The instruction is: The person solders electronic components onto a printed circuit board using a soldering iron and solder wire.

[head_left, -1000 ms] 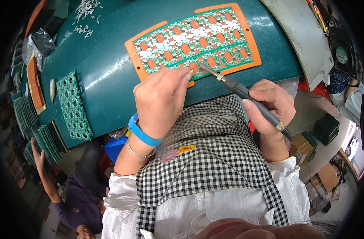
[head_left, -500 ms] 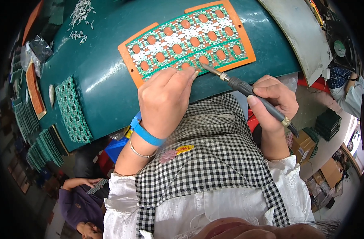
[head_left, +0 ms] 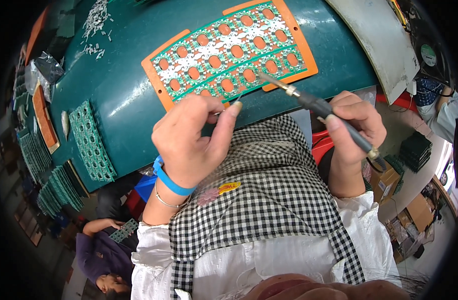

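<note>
My right hand (head_left: 356,125) grips a soldering iron (head_left: 329,112) by its dark grey handle. The iron's metal tip points left, over the lower row of a green circuit board panel (head_left: 204,60) with oval cut-outs. That panel lies in an orange tray (head_left: 150,75). My left hand (head_left: 189,135) is curled at the tray's near edge, thumb and fingers drawn together. From beside its thumb tip a thin strand, apparently solder wire (head_left: 240,95), runs toward the panel. The fingers hide part of the strand.
Small white parts (head_left: 95,22) are heaped at the far left of the green table (head_left: 124,120). Another circuit board panel (head_left: 91,142) lies at the left, near an orange strip (head_left: 45,120). A grey-white board (head_left: 374,45) stands at right. At lower left, a co-worker (head_left: 101,250) holds a panel.
My left hand has drawn back left, its thumb now more spread from the palm. The soldering iron has shifted slightly right with my right hand. The tray appears a little further left.
</note>
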Motion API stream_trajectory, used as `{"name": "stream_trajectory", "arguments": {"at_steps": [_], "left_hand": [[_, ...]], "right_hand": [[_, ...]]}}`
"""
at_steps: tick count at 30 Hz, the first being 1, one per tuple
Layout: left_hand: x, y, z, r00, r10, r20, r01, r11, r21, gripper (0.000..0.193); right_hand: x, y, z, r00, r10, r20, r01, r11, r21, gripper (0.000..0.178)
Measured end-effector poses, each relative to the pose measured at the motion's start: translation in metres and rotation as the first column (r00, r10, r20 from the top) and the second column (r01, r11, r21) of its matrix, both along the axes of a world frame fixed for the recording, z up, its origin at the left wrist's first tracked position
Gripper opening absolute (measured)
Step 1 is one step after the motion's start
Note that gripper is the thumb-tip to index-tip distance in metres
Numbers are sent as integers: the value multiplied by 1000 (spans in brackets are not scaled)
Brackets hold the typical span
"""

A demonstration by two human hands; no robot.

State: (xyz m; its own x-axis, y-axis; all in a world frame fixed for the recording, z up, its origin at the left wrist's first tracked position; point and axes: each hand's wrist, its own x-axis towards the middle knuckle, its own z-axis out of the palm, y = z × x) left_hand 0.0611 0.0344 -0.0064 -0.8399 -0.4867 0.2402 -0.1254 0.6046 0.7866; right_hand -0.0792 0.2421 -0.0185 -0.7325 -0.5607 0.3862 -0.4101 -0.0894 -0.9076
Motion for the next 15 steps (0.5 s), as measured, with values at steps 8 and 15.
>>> {"name": "stream_trajectory", "arguments": {"at_steps": [8,15], "left_hand": [[-10,-4,-9,997,-75,7,75,992,-100,12],[-19,-4,-19,996,-88,-33,80,980,-181,13]], "right_hand": [[-8,3,1,999,27,36,-27,999,-28,16],[-9,-5,0,999,48,11,-49,998,33,17]]}}
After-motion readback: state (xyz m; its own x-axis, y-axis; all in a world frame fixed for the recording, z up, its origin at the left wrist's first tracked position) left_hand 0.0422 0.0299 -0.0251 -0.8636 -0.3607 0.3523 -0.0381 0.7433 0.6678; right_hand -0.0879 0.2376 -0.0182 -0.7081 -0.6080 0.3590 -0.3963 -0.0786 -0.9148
